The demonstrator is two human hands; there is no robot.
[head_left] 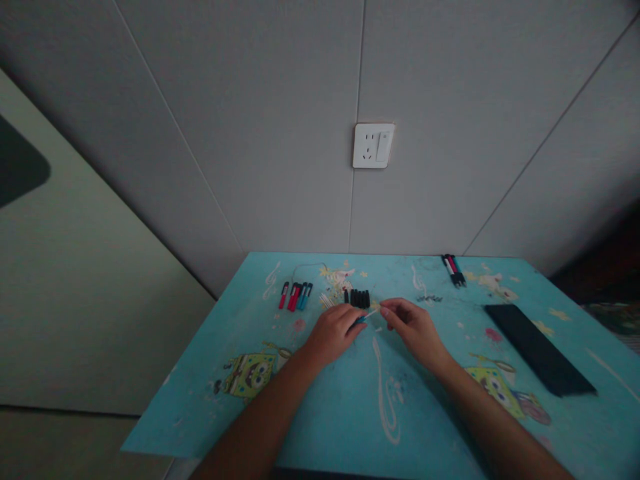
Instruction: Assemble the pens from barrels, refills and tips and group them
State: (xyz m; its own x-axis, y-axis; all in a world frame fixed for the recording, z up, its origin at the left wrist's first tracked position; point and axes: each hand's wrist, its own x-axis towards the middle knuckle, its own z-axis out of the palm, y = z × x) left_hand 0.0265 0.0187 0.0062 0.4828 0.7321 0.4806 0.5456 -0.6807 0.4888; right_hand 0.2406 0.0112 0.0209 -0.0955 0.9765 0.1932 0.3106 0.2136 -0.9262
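My left hand (330, 331) is closed around a small blue pen barrel (361, 320) near the middle of the table. A thin white stick (372, 313), which looks like a pen refill, runs from the barrel toward my right hand (413, 328). The thumb and forefinger of my right hand pinch its far end. Just beyond my left hand lie several short black pen parts (360, 299) in a row and some thin white sticks (327, 301). Farther left are red pen barrels (293, 297) and blue pen barrels (305, 297) with dark ends.
Several pens (454, 271) lie together at the back right of the blue patterned table (340, 413). A long dark flat piece (540, 350) rests at the right. Behind the table rises a grey wall with a white socket (373, 145); a pale panel (75, 287) stands at left.
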